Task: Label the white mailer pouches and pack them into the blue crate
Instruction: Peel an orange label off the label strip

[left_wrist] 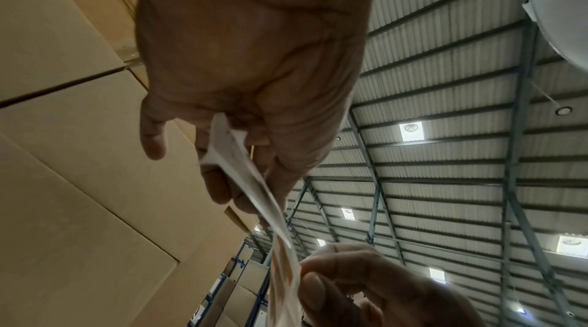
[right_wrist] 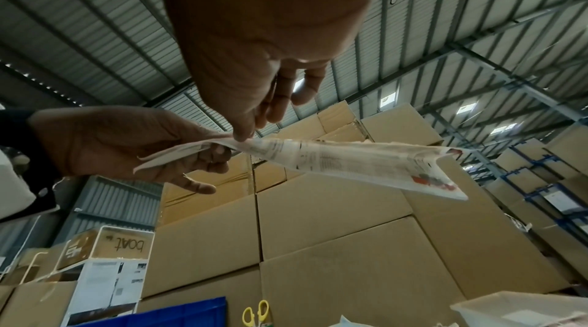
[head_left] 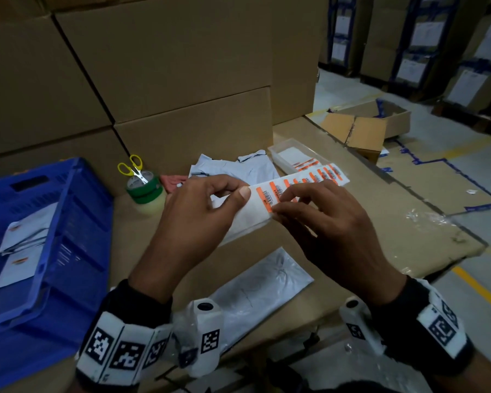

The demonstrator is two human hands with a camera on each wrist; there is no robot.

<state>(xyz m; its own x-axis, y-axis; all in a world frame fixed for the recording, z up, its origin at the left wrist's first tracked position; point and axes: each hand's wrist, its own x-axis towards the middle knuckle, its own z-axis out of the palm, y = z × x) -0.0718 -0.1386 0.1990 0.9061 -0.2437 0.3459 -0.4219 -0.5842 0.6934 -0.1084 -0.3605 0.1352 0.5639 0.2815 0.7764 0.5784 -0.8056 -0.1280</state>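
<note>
Over the cardboard worktop both hands hold a white label strip (head_left: 304, 181) that carries several orange barcode labels. My left hand (head_left: 238, 192) grips its blank left end, thumb on top. My right hand (head_left: 279, 207) pinches the strip's near edge at the first orange label. The left wrist view shows the left hand (left_wrist: 235, 169) curled round the strip (left_wrist: 257, 189), and the right wrist view shows the right hand (right_wrist: 246, 135) pinching the strip (right_wrist: 350, 164). A white mailer pouch (head_left: 255, 287) lies flat below the hands. The blue crate (head_left: 68, 222) stands at the left with labelled pouches (head_left: 23, 231) inside.
More pouches (head_left: 233, 165) lie at the back beside a clear tray (head_left: 278, 147) of label strips. Yellow scissors (head_left: 132, 167) stand in stacked tape rolls (head_left: 145, 191). Tall cardboard boxes (head_left: 167, 66) wall the back. The worktop's edge drops to the floor at the right.
</note>
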